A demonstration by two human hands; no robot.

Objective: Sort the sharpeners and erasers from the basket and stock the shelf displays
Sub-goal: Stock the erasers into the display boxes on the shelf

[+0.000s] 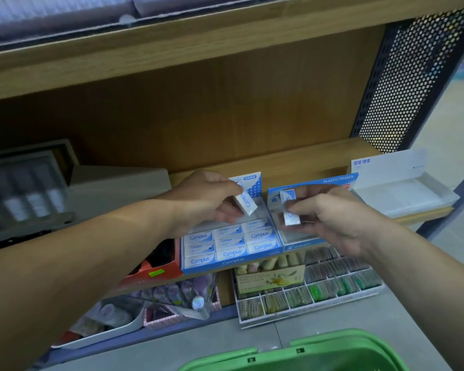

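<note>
My left hand (204, 199) pinches a white and blue Campus eraser (246, 203) above the back of the blue Campus display box (206, 267), which holds several rows of the same erasers. My right hand (332, 218) holds two small blue and white erasers (291, 210) between thumb and fingers, over the neighbouring blue "Plastic Eraser" display box (303, 246). Both boxes sit on the wooden shelf (306, 159). The rim of the green basket (306, 352) shows at the bottom edge, on the floor.
A white display box (397, 188) stands at the shelf's right end. A red box (156, 269) sits left of the Campus box, a grey display (24, 188) further left. Below are a divided tray of coloured items (319, 287) and bins. A black perforated panel (413, 76) closes the right side.
</note>
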